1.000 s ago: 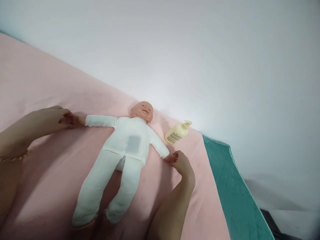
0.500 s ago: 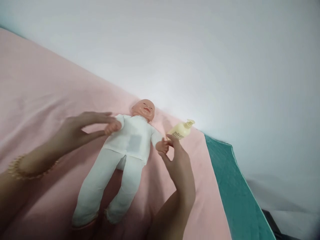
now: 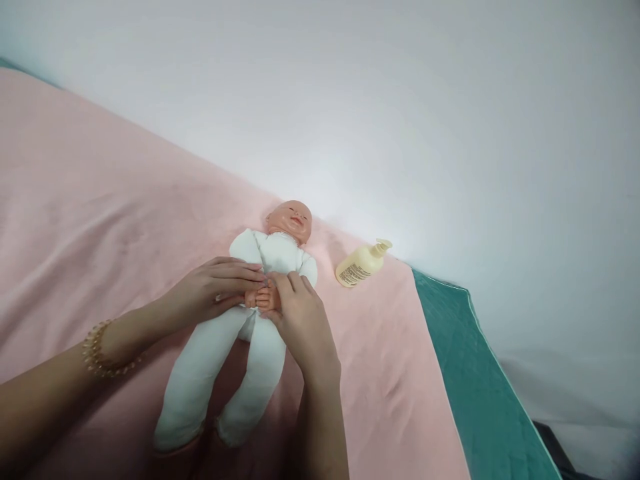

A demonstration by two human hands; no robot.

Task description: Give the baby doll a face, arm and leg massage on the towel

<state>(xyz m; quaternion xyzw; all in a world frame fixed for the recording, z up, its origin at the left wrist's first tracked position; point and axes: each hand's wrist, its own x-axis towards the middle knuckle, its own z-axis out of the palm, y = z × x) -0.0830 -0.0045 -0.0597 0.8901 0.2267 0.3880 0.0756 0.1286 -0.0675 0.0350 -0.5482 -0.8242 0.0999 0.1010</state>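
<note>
A baby doll (image 3: 277, 253) with a bare plastic head and a white cloth body lies on its back on a pink sheet (image 3: 395, 347). Both its arms are folded over its belly, so its small plastic hands meet there. My left hand (image 3: 220, 287), with a beaded bracelet (image 3: 97, 350) at the wrist, is closed on one of the doll's hands. On the other side my right hand (image 3: 300, 313) grips the doll's other hand. My fingers partly cover the doll's forearms and hands.
A pale yellow pump bottle (image 3: 360, 263) lies tilted on the sheet, right of the doll. Green cloth (image 3: 480, 373) shows beyond the sheet's right edge. A white wall (image 3: 350, 100) rises behind. Something dark (image 3: 553, 447) is at the lower right.
Both my hands have come inward, bringing the doll's arms from spread at its sides to together over its belly. The bottle has stayed in place.
</note>
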